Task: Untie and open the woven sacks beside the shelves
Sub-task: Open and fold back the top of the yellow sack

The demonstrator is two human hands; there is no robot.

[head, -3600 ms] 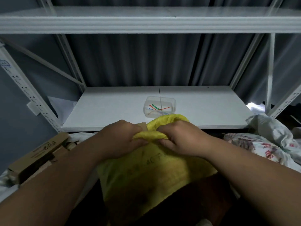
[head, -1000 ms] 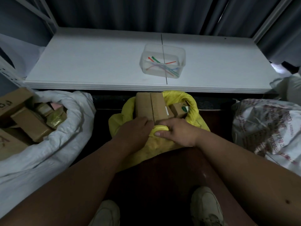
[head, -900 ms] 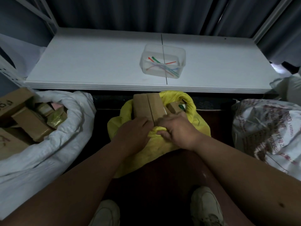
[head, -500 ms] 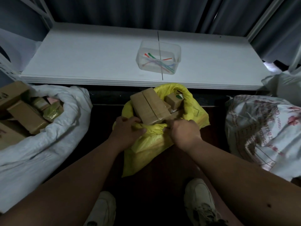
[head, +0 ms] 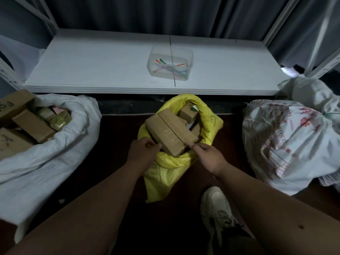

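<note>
The yellow woven sack [head: 165, 173] stands open on the dark floor in front of the shelf, its rim rolled down around brown cardboard boxes [head: 171, 133]. My left hand [head: 142, 152] grips the near left part of the rim with curled fingers, beside the biggest box. My right hand [head: 208, 156] pinches the near right part of the rim at that box's corner. To the left lies an open white sack [head: 60, 150] full of boxes. On the right a white printed sack [head: 287, 142] is still gathered and tied at its neck [head: 325, 114].
A clear plastic container [head: 170, 52] with several coloured ties sits on the white shelf board [head: 92, 67] just behind the sacks. Another white bag [head: 309, 91] lies at the far right. My shoe [head: 215, 205] stands on the floor below the yellow sack.
The yellow sack's mouth went from gathered shut to open. Over the last second my hands rolled its rim further down and moved apart, baring more of the boxes.
</note>
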